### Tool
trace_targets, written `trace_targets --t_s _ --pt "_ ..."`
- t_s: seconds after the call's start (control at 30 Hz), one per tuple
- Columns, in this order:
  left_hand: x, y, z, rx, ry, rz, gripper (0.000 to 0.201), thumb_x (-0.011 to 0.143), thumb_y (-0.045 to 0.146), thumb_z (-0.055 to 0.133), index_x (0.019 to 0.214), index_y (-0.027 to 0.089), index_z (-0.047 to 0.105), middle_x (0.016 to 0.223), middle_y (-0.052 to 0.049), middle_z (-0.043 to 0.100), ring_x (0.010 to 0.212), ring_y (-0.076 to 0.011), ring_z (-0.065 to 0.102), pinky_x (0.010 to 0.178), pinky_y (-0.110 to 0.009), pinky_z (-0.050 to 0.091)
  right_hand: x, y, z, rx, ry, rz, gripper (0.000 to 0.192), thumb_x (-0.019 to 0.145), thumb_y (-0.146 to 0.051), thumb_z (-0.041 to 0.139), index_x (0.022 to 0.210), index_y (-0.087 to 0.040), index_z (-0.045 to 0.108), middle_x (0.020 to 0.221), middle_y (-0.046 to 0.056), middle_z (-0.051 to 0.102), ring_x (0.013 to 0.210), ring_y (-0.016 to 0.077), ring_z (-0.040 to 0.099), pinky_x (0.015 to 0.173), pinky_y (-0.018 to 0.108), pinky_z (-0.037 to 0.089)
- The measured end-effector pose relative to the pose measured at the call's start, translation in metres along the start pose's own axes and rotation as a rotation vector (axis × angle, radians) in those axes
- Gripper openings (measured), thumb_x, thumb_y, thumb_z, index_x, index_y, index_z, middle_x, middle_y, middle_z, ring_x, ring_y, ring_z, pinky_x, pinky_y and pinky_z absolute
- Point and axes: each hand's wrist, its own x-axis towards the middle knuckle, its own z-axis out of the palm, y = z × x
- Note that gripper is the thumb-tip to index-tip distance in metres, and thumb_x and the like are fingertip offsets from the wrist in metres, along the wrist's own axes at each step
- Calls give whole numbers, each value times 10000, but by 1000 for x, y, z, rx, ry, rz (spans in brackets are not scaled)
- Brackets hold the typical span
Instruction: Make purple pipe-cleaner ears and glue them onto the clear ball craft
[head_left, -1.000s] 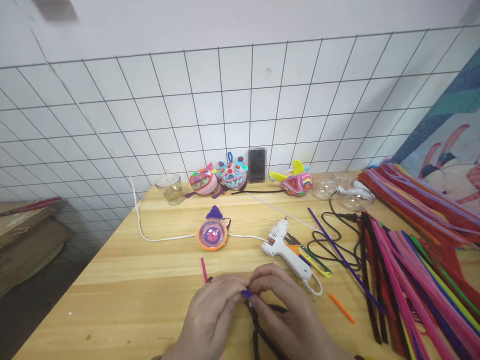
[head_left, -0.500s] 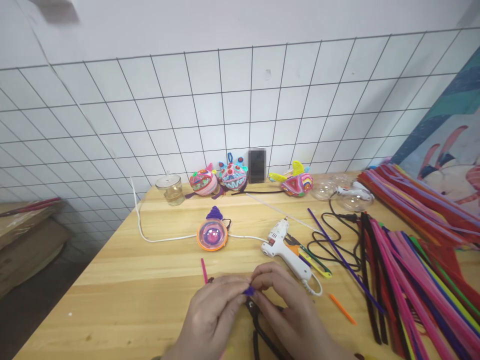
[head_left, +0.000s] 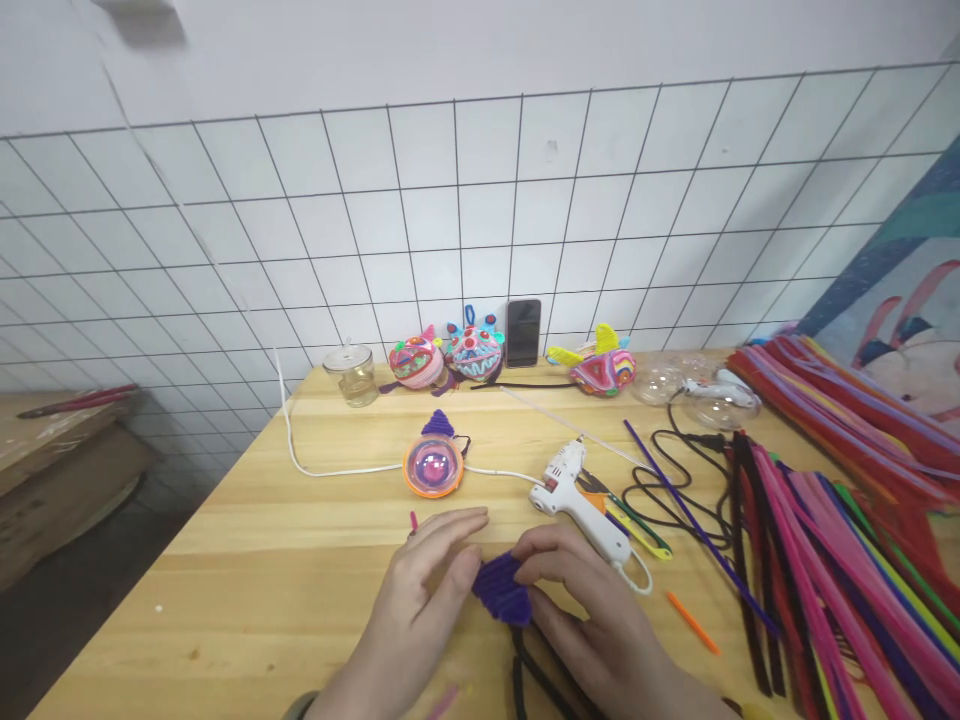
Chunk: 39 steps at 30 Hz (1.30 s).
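My right hand [head_left: 600, 610] pinches a purple piece made of pipe cleaner [head_left: 501, 590], its ribbed, pointed face turned upward. To the left of that piece is my left hand [head_left: 420, 605], open, its fingers extended and its thumb tip close to the purple edge; whether they touch I cannot tell. Beyond my hands a round clear craft ornament [head_left: 433, 467] with an orange rim lies on the wooden table, a purple ribbed triangle [head_left: 438, 423] at its top. Black strands [head_left: 529, 675] run beneath my right hand, and a pink stick [head_left: 413, 521] shows partly behind my left.
A white hot glue gun [head_left: 581, 500] lies beside pliers [head_left: 630, 515]. Bundled pipe cleaners [head_left: 847, 580] cover the right side. Along the wall stand a glass cup [head_left: 352, 378], decorated balls [head_left: 475, 352], a phone [head_left: 523, 333] and a fish-like craft [head_left: 602, 372]. A white cord [head_left: 330, 472] crosses the table.
My left fingers have opened and moved off the purple piece. It is now turned so its broad face shows, held by my right hand. The whole view has shifted slightly.
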Motion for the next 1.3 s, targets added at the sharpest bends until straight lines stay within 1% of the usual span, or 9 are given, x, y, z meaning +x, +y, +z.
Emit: trace_targets --t_s 0.17,0.33,0.4,0.53,0.63,0.73,0.93,1.13,1.3 --pt "8 1 4 -466 -238 -340 325 763 428 655 969 183 714 960 -79 730 882 -200 644 800 -300 485 -2 -1 -1 14 -58 -31 301 856 -19 481 1011 -274 518 1042 49 576 982 170 589 829 249 497" --pt "6 -6 7 -768 -415 -414 386 669 361 767 996 166 701 791 -48 704 613 -112 588 560 -212 418 0 -3 1 74 -11 12 280 858 -46 511 1000 -281 564 1006 44 582 961 171 593 815 258 502" --pt "6 -9 8 -810 -394 -427 411 636 346 794 991 162 697 754 -40 692 557 -92 558 511 -196 383 1 -2 3 93 44 60 231 852 -88 543 989 -270 587 966 44 593 923 178 599 799 272 507" --pt "9 -9 10 -852 -223 -440 295 609 290 819 823 131 693 697 -29 682 570 -84 562 517 -181 387 1 7 10 135 195 276 145 835 -196 595 974 -232 618 894 42 615 761 166 601 691 276 525" --pt "11 -6 11 -900 -133 -438 252 597 240 826 741 129 652 664 -20 680 573 -99 595 544 -196 426 0 14 14 266 148 458 149 841 -288 601 958 -202 635 916 62 638 809 190 616 703 302 529" --pt "10 -4 12 -944 -124 -459 251 617 206 810 757 131 616 690 -35 696 621 -134 639 590 -229 476 1 14 14 447 73 549 216 827 -362 626 942 -180 636 863 55 647 799 199 627 712 317 523" --pt "8 -2 15 -945 -114 -549 253 638 173 790 750 119 569 723 -51 699 656 -147 661 621 -259 525 6 4 13 584 66 560 226 827 -396 633 852 -176 678 839 51 671 826 194 624 748 302 502" --pt "7 -2 19 -939 -142 -570 284 623 201 800 695 132 534 719 -61 707 665 -165 679 615 -259 531 7 4 15 630 77 631 279 808 -441 642 748 -170 667 742 23 641 729 164 603 672 259 493" --pt "6 -8 22 -926 -163 -576 304 608 214 811 702 137 533 695 -48 707 630 -165 686 593 -251 528 8 3 15 739 101 673 292 785 -468 655 759 -178 673 714 15 608 658 156 581 626 270 499"
